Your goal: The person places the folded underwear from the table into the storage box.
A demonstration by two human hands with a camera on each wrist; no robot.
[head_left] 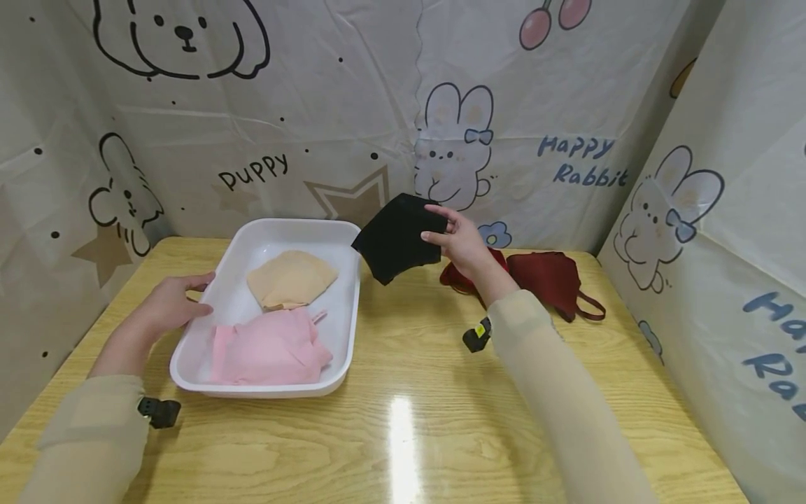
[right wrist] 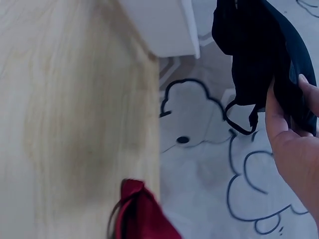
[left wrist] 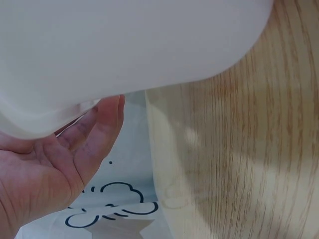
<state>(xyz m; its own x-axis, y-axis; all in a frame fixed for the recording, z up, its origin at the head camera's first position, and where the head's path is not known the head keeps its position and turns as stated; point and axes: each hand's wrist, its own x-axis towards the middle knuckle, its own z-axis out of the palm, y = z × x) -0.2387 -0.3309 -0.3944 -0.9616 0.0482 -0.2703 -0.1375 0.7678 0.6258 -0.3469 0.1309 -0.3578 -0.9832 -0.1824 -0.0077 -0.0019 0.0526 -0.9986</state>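
My right hand (head_left: pixel 462 241) holds a black folded bra (head_left: pixel 403 238) in the air, right of a white tray (head_left: pixel 355 301). The thumb and fingers pinch one edge, and a thin strap loop hangs from the black bra (right wrist: pixel 254 59) in the right wrist view. At the tray's left rim is my left hand (head_left: pixel 166 304), gripping the edge; in the left wrist view its fingers (left wrist: pixel 107 117) reach up under the rim. A beige folded bra (head_left: pixel 292 276) lies in the tray's far half. Nearer me in the tray is a pink folded bra (head_left: pixel 273 350).
Behind my right hand lie a bright red bra (head_left: pixel 456 276), partly hidden, and a dark red bra (head_left: pixel 548 280) with a strap loop. The wooden table (head_left: pixel 415 371) ends at a printed cloth wall (head_left: pixel 352 126), which also closes both sides.
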